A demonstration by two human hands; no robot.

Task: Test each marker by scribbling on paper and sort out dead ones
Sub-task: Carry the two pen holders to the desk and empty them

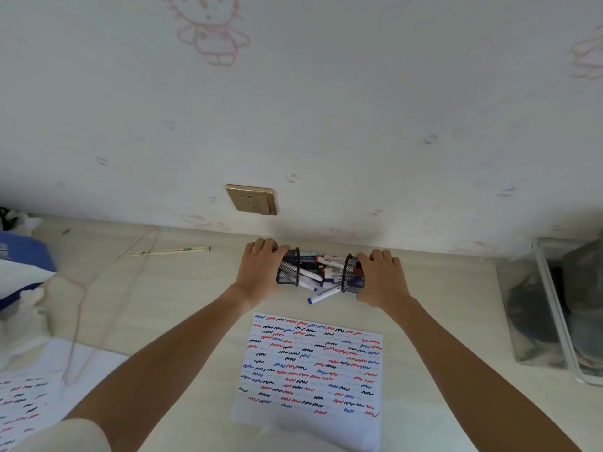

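Two black mesh pen cups lie tipped on their sides near the wall, their mouths facing each other. My left hand (261, 267) grips the left cup (288, 267). My right hand (381, 277) grips the right cup (352, 274). Several white markers (321, 267) with blue, red and black caps are spilled in a pile between the two cups. One blue-capped marker (323, 295) sticks out toward me. In front of the pile lies a white paper sheet (310, 363) covered with red, blue and black scribbles.
The wooden desk (182, 288) ends at a wall with a gold socket (251, 199). Chopsticks (169, 251) and a pink cord (98, 288) lie left. A second scribbled sheet (23, 402) is at the lower left, blue items (23, 252) at far left, a clear bin (554, 308) on the right.
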